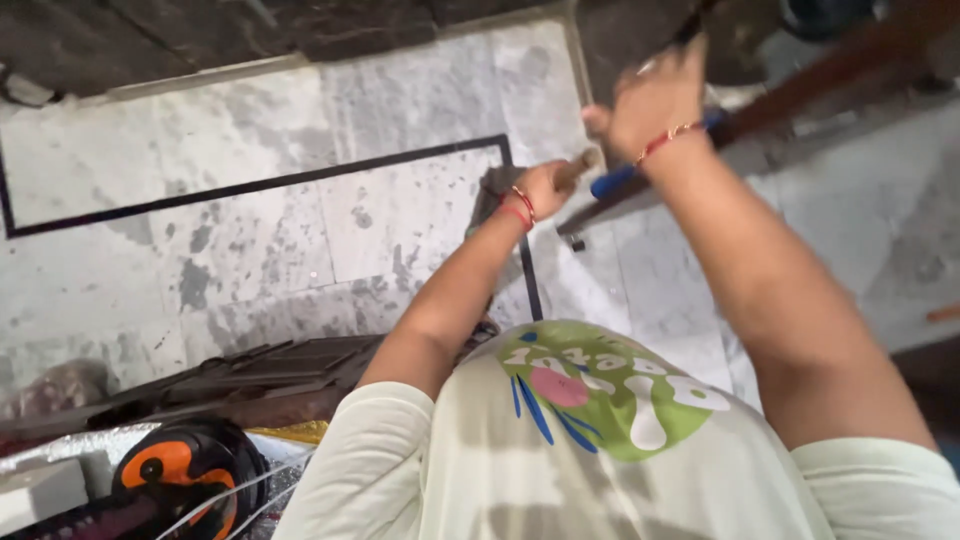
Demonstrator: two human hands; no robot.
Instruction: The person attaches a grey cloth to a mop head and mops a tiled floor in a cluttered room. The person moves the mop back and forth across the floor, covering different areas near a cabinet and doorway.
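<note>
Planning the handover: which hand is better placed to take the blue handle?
Probably the right hand: it sits over the blue handle, while the left hand is shut on a wooden handle.

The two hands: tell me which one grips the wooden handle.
The left hand, lower and nearer the body, grips the wooden handle; the right hand is raised higher by the brown wooden bar.

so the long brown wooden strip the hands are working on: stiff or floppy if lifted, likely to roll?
The long brown wooden strip probably stays stiff: it runs straight across the view with no sag. It looks flat-sided, so rolling seems unlikely. The right hand and the left hand, which grips a wooden tool handle, are on it; lifted by one end, it would likely swing.
</note>
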